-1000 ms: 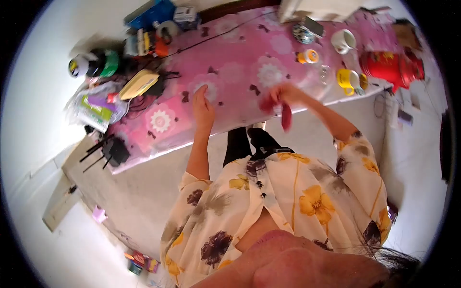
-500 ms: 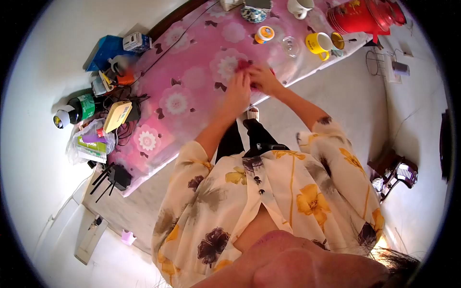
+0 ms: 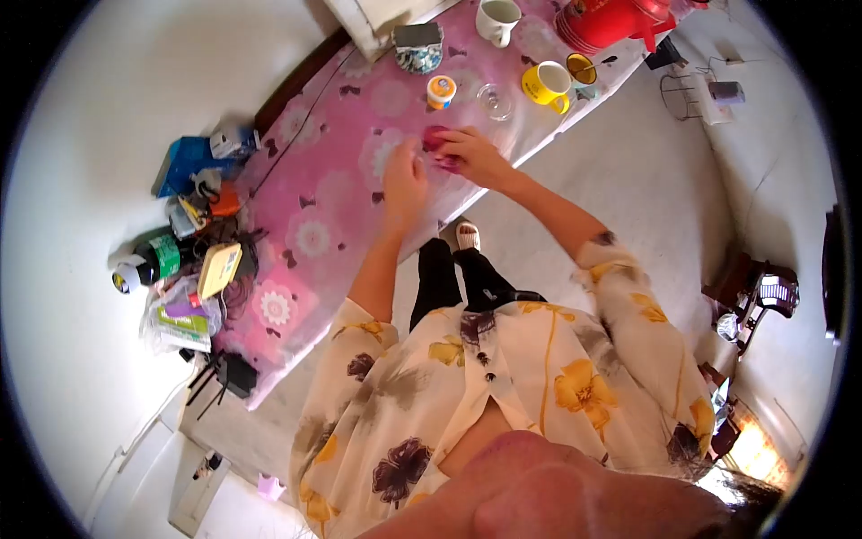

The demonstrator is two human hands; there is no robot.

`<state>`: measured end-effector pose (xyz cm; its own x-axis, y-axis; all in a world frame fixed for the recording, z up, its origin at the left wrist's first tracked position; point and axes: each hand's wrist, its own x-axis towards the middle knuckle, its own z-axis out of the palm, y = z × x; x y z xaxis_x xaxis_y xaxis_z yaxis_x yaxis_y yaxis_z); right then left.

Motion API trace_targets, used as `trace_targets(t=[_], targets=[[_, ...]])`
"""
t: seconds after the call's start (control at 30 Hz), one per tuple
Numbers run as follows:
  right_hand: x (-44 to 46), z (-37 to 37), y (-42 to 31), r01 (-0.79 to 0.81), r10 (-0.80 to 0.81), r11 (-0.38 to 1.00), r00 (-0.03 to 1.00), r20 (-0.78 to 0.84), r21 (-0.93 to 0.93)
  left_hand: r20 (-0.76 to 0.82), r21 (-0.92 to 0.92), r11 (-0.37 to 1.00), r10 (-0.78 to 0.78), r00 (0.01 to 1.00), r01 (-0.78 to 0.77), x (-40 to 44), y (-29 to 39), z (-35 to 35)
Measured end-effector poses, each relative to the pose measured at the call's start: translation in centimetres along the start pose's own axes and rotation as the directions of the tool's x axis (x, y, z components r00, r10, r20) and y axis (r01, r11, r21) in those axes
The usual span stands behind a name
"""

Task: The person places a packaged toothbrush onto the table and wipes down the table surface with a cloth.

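Note:
My right hand [image 3: 478,156] is closed round a small crumpled dark pink thing [image 3: 435,137], cloth-like in look, which shows past its fingers on the left. To its left, a short gap away, my left hand [image 3: 406,180] is raised over the table with its fingers curled together. Whether anything sits between those fingers is hidden and somewhat blurred. Both hands are above the pink flowered tablecloth [image 3: 337,193], near the table's front edge. A clear glass dish or lid [image 3: 495,102] and a small white tub with an orange lid [image 3: 441,92] stand just beyond my right hand.
Toward the back right are a yellow mug [image 3: 546,83], a white cup [image 3: 496,22] and a red thermos [image 3: 603,24]. A patterned container [image 3: 418,49] stands at the back. Bottles, bags and a router [image 3: 235,374] crowd the table's left end.
My hands have moved apart, the left hand going leftward, while the dark pink thing stays with the right hand. The camera view has shifted, so the table items appear further left.

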<state>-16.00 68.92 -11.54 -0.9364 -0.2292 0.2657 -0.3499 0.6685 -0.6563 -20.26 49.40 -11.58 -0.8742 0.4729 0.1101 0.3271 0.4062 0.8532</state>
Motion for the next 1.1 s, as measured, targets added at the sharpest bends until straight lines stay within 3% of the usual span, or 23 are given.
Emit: trace_targets(t=[0.07,0.1,0.17,0.23,0.27,0.3,0.33,0.4,0.47,0.5,0.57,0.63,0.7,0.77,0.83,0.87,0.9,0.93,0.97,1.0,1.07,1.1], targets=[[1.6,2.9,1.6,-0.061,0.058,0.987,0.998,-0.021,-0.152,-0.110,0.172,0.985,0.020,0.994,-0.001,2.9,-2.4,0.3],[0.2,3.7,2.2,-0.079,0.075,0.985,0.997,-0.030,-0.154,-0.092,0.168,0.986,0.025,0.995,-0.009,4.0,-2.6,0.8],[-4.0,3.6,2.3,-0.078,0.106,0.974,0.986,0.125,-0.212,-0.065,0.202,0.979,-0.011,0.998,0.024,6.0,-2.3,1.3],[-9.0,0.6,-0.5,-0.219,0.267,0.960,0.907,0.326,-0.177,-0.063,0.169,0.985,0.055,0.996,-0.044,7.0,-2.2,1.9],[-10.3,-0.8,-1.5,-0.431,0.465,0.880,0.703,0.538,-0.198,-0.059,0.140,0.985,0.112,0.992,-0.103,7.3,-2.1,2.3],[-11.2,-2.2,-2.0,-0.600,0.582,0.754,0.418,0.698,-0.269,-0.052,0.125,0.984,0.131,0.990,-0.123,7.5,-1.9,2.7],[-12.6,-2.4,-2.2,-0.610,0.597,0.743,0.420,0.684,-0.275,-0.050,0.104,0.988,0.118,0.992,-0.112,7.0,-1.8,2.8],[-13.5,-2.6,-1.3,-0.698,0.520,0.703,0.635,0.572,0.136,-0.059,0.092,0.988,0.133,0.989,-0.127,6.3,-1.6,2.9],[-8.1,-2.6,-3.4,-0.451,0.434,0.887,0.888,0.153,0.098,-0.055,0.020,0.994,0.112,0.992,-0.111,4.6,-0.9,2.9],[-5.5,-1.3,-3.1,-0.374,0.373,0.926,0.927,0.040,0.044,-0.046,-0.063,0.995,0.069,0.997,-0.072,4.0,-0.4,2.9],[-1.6,1.4,-1.6,-0.293,0.290,0.956,0.954,-0.081,-0.030,-0.026,-0.057,0.989,0.135,0.990,-0.137,3.3,-1.2,3.5],[0.0,3.8,-0.1,-0.297,0.302,0.915,0.953,-0.025,-0.273,0.011,-0.053,0.980,0.194,0.981,-0.194,2.8,-2.3,4.4],[-2.0,4.1,0.7,-0.310,0.312,0.906,0.949,-0.038,-0.288,0.129,0.094,0.968,0.221,0.967,-0.234,2.0,-3.0,4.8],[-6.2,4.2,1.4,-0.336,0.337,0.917,0.941,-0.033,-0.214,0.385,-0.146,0.978,0.197,0.901,-0.151,1.1,1.1,4.6],[-12.6,3.4,1.2,-0.345,0.343,0.922,0.938,-0.041,-0.177,0.488,-0.247,0.956,0.265,0.832,-0.160,-2.1,1.8,7.2],[-15.0,1.7,0.7,-0.509,0.546,0.834,0.818,0.183,-0.214,0.432,-0.207,0.920,0.390,0.813,-0.332,-4.5,-0.3,9.7],[-16.6,0.0,-0.3,-0.640,0.696,0.714,0.606,0.385,-0.283,0.568,-0.263,0.929,0.368,0.736,-0.262,-5.4,0.0,10.0],[-16.1,-3.5,-3.3,-0.842,0.813,0.511,0.408,0.414,-0.174,0.633,-0.339,0.922,0.371,0.679,-0.188,-5.2,1.3,9.6],[-15.4,-6.4,-5.8,-0.966,0.862,0.252,0.193,0.468,-0.066,0.561,-0.339,0.904,0.417,0.715,-0.262,-5.1,1.4,9.2],[-15.4,-6.3,-4.8,-0.967,0.869,0.248,0.195,0.455,-0.060,0.479,-0.334,0.882,0.463,0.746,-0.333,-4.7,1.5,9.1],[-15.0,-4.6,-3.0,-0.748,0.746,0.662,0.653,0.126,-0.046,0.266,-0.270,0.929,0.326,0.907,-0.255,-3.5,1.6,7.2],[-13.3,-3.8,-2.7,-0.654,0.655,0.754,0.755,-0.002,-0.064,0.229,-0.222,0.951,0.266,0.936,-0.216,-2.4,1.8,5.7]])
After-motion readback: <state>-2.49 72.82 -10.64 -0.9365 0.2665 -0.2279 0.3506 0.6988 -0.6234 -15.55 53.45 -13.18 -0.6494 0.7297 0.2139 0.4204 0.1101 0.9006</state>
